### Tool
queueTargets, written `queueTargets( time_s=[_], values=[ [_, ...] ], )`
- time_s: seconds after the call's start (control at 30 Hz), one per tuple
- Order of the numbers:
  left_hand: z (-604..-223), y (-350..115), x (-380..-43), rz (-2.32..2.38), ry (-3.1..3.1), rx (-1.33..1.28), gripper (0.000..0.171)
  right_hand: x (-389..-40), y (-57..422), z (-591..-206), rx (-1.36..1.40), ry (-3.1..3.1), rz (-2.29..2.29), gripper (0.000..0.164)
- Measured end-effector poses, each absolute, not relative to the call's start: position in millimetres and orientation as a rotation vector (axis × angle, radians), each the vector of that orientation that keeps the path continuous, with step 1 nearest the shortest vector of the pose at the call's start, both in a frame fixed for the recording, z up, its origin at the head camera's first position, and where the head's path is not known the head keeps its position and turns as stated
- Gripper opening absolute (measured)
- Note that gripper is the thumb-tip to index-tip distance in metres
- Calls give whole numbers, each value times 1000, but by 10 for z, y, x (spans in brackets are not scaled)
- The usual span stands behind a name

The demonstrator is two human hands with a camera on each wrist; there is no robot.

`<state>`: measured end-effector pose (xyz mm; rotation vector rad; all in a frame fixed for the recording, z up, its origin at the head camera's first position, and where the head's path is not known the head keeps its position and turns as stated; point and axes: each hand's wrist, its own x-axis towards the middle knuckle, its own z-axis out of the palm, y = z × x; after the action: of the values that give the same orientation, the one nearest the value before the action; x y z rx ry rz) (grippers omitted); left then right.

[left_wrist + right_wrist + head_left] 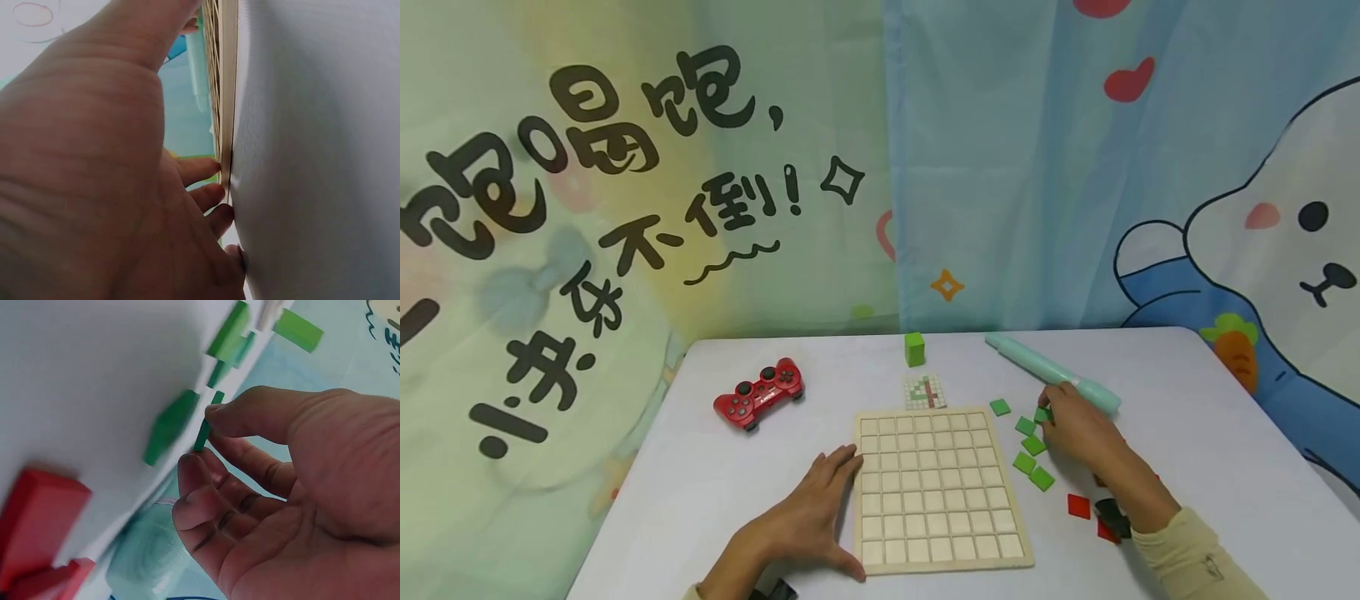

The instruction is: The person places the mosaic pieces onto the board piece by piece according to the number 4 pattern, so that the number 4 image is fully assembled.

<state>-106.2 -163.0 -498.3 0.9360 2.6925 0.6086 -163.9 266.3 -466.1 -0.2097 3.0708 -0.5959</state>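
A wooden grid board [940,565] lies flat on the white table. Spread along its left side is my left hand [808,512], fingertips and thumb touching the frame; the left wrist view shows the fingers [206,197] against the board's edge [229,81]. My right hand [1082,429] is right of the board's far corner. Between its thumb and fingers it pinches a thin green square tile [209,422], seen edge-on in the right wrist view. Several loose green tiles [1025,462] lie between that hand and the board.
Behind the board are a small pattern card [924,391] and a green block [914,349]. A red game controller [760,393] sits at the back left, a pale teal cylinder [1045,367] at the back right. Red tiles [1078,506] lie below the right forearm.
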Motion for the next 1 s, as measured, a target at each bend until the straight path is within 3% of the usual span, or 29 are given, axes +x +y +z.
queueTargets(
  time_s=[0.43, 1.0],
  values=[
    [-5011, -1641, -1071, 674, 2655, 910, 143, -1668, 2076, -4422, -542, 2900, -702, 19],
    [-5024, -1644, -1080, 646, 2672, 913, 142, -1897, 1551, -4657, -817, 2772, -656, 13]
  ],
)
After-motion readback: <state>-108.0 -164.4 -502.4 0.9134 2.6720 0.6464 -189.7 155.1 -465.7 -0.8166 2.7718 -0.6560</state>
